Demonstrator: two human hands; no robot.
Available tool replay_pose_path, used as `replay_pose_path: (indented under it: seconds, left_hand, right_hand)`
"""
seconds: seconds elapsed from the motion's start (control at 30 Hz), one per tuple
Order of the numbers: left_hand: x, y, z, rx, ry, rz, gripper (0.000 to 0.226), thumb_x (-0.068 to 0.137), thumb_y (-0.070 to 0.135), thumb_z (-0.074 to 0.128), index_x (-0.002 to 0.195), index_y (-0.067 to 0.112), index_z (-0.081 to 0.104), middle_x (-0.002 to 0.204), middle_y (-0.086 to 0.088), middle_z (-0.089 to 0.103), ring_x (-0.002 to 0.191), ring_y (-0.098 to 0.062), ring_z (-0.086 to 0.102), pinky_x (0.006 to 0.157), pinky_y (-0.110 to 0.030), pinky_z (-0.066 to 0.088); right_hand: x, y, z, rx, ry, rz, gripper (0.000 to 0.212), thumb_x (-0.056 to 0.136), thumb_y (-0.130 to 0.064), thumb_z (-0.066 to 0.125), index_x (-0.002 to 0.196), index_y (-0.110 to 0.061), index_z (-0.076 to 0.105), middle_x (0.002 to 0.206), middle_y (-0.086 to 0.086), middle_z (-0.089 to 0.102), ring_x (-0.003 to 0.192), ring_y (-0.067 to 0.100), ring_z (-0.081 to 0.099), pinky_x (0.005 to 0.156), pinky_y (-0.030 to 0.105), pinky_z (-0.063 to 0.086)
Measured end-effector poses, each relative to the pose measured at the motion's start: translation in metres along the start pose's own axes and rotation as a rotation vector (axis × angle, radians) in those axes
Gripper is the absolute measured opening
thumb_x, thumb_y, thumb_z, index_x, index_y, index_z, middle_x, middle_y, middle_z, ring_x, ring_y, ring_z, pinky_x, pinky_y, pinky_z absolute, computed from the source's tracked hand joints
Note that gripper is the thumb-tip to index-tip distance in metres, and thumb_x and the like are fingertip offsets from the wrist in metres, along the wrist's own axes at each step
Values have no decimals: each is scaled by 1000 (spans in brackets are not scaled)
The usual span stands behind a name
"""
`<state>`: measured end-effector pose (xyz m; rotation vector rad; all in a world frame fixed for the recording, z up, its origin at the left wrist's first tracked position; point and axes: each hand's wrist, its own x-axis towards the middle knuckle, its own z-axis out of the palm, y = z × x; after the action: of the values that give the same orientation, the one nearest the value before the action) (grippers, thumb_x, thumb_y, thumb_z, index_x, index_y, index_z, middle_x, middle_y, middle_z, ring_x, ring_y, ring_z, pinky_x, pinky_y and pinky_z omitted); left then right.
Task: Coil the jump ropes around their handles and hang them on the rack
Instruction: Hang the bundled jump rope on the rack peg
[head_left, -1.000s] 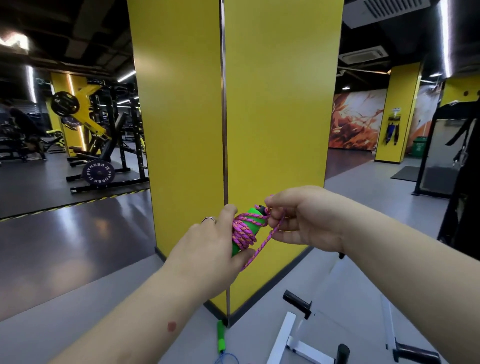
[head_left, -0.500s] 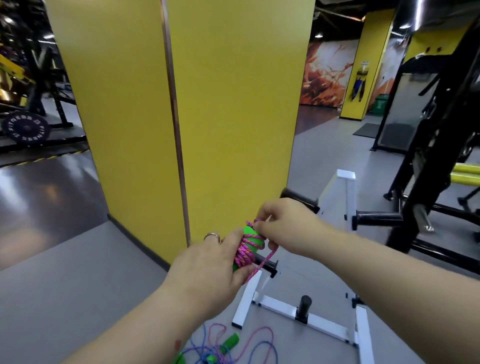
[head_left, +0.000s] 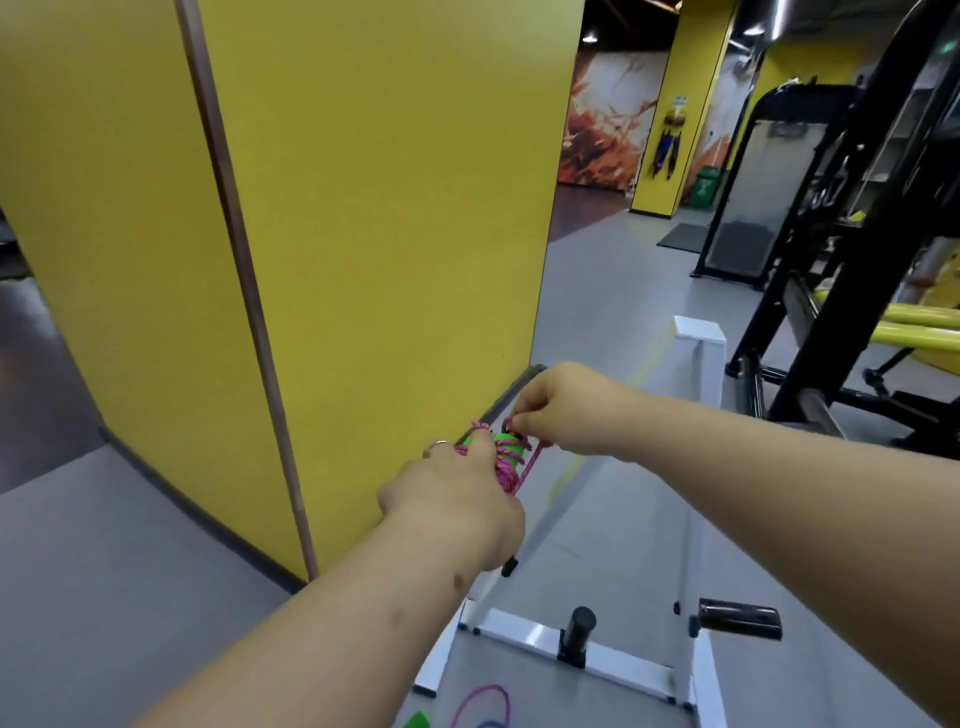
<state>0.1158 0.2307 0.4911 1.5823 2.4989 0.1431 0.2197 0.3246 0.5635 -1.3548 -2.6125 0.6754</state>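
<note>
My left hand (head_left: 457, 499) grips the green handles (head_left: 503, 442) of a jump rope, with pink rope (head_left: 506, 470) coiled around them. My right hand (head_left: 558, 410) pinches the loose end of the pink rope just above the handles. Both hands are out over the white rack (head_left: 550, 644), which stands on the floor and has black pegs (head_left: 579, 626). More rope, pink and blue, lies on the floor at the bottom edge (head_left: 480, 704), beside a green handle tip (head_left: 418, 719).
A big yellow pillar (head_left: 311, 234) stands right behind the hands. A black machine frame (head_left: 841, 249) with yellow bars fills the right side. Grey floor stretches left and far ahead.
The view has tilted down and turned right. Both hands have moved forward over the rack with the coiled rope. The right hand still pinches the rope end.
</note>
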Motion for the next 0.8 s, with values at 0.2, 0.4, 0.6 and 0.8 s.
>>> replay_pose_path:
  seconds: [0.2,0.4,0.6,0.8]
  left_hand:
    - [73,22,19,-176,78,72,72,93,51,54,156,41,21,131,-12,56,123,-33,53,83,-38,44]
    - [133,32,30,-265,1,-14,50,82,50,54,129,35,47,120,-9,62,113,-32,53,79,-36,45]
    - [158,34,30,-276,-37,-32,37,76,43,50,111,32,51,110,-7,62,101,-29,56,80,-37,52]
    - [161,33,28,-264,-49,-8,34,74,45,50,106,34,50,106,-6,63,90,-27,62,77,-37,57]
  right_hand:
    - [62,23,-14,50,-1,69,15,94,-19,65,81,-13,69,73,7,68,54,13,59,52,19,54]
    - [112,29,-16,-85,69,27,16,90,-13,64,97,-5,77,77,9,69,77,28,67,85,45,59]
    - [145,34,-5,-210,181,56,21,85,-11,61,98,-3,76,100,16,75,89,29,71,83,42,60]
    - [150,33,-5,-223,223,131,12,76,-3,54,73,-1,65,65,12,54,61,25,45,56,25,40]
